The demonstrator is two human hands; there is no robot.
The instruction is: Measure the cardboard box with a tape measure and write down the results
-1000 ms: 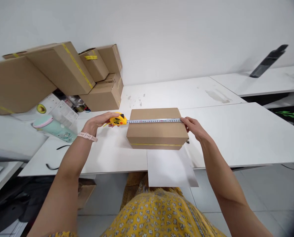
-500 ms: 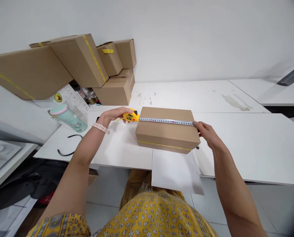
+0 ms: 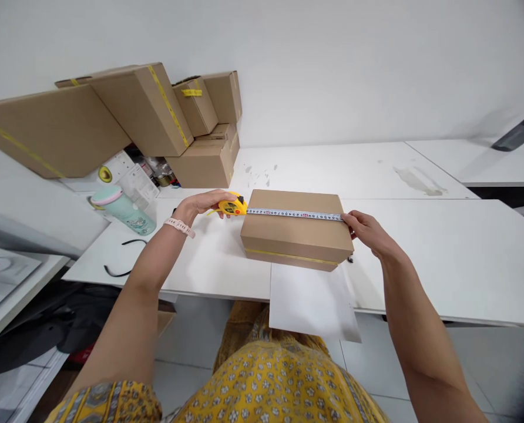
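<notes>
A closed brown cardboard box (image 3: 295, 235) with yellow tape along its front lies on the white table (image 3: 442, 252). My left hand (image 3: 198, 205) grips a yellow tape measure case (image 3: 232, 207) at the box's left edge. Its white blade (image 3: 295, 214) runs across the box top. My right hand (image 3: 363, 232) pinches the blade's end at the box's right edge. A white sheet of paper (image 3: 310, 302) sticks out from under the box over the table's front edge.
Several cardboard boxes (image 3: 125, 114) are piled at the back left against the wall. A mint bottle with a pink lid (image 3: 123, 210) lies near them, with a black cable (image 3: 121, 258) on the table. More white tables stand to the right.
The view has swung a little to the left and settled. The case has come right up against the box's left edge; both hands keep their hold.
</notes>
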